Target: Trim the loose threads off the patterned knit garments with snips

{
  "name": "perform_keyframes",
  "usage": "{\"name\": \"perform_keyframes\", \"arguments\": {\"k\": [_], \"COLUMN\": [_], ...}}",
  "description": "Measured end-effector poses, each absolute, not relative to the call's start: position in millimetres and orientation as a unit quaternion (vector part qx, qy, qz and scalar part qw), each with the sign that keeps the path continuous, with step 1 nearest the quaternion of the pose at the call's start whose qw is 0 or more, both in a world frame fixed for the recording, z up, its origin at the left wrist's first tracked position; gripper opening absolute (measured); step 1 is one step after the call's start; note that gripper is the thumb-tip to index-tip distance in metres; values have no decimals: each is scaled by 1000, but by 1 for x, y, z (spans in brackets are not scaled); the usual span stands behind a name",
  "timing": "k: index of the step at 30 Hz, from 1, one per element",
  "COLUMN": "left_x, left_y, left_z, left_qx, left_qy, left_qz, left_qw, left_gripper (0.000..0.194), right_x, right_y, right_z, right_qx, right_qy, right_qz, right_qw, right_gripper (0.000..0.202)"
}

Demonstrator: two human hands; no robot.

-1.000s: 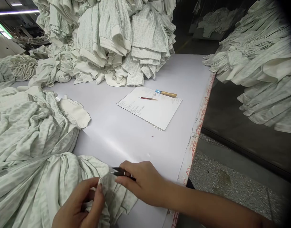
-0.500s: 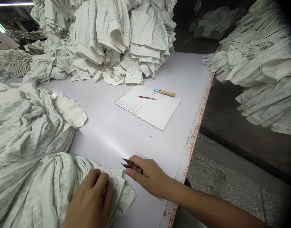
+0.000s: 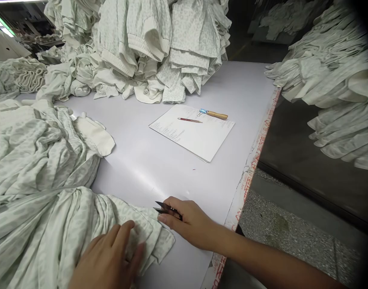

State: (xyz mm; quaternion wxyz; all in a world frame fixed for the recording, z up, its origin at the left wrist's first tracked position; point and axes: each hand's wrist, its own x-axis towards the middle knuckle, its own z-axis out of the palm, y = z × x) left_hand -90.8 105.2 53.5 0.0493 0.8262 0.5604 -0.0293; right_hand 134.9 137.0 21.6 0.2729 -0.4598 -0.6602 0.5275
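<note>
My right hand [image 3: 191, 222] is closed around black thread snips [image 3: 168, 209], whose two blades stand apart and point left. It hovers near or rests on the table; which one I cannot tell. My left hand [image 3: 107, 259] lies over the near end of a heap of pale green patterned fabric [image 3: 72, 224], fingers apart, with the thumb side slightly blurred. Just beyond its fingertips the layered fabric corners spread over the tabletop. The snips' tips are close to that fabric's edge.
On the white table [image 3: 136, 160] lie papers [image 3: 199, 140] with a pencil [image 3: 190, 120] and a wooden-handled tool [image 3: 217, 115] beside a blue binder clip [image 3: 203, 111]. Garment piles [image 3: 190, 36] stand at the back. More cloth [image 3: 328, 60] hangs at the right, past the taped table edge [image 3: 247, 180].
My left hand has shifted slightly left and its fingers have loosened and spread. The right hand keeps the snips in nearly the same place. The view has moved a little.
</note>
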Motion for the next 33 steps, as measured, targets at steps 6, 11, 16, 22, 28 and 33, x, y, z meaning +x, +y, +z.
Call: {"name": "perform_keyframes", "arguments": {"k": [6,11,16,22,28,33], "left_x": [-82,-79,-65,-91,-89,-76], "left_y": [108,108,109,99,99,103], "left_z": [54,64,73,71,77,79], "left_qx": [799,767,763,764,784,782], "left_qy": [587,611,597,594,564,568], "left_qz": [-99,-166,-232,-233,-243,-242], "left_qw": [88,103,86,98,89,84], "left_gripper": [27,34,35,34,38,37], "right_x": [131,119,109,104,87,78], "right_y": [130,127,128,125,120,118], "right_z": [28,31,28,29,24,14], "right_qx": [-449,-409,-399,-381,-309,-339], "right_qy": [-665,-662,-647,-666,-560,-551], "right_qz": [540,579,605,599,740,734], "right_qw": [252,244,235,228,206,209], "right_gripper": [27,28,31,29,28,25]}}
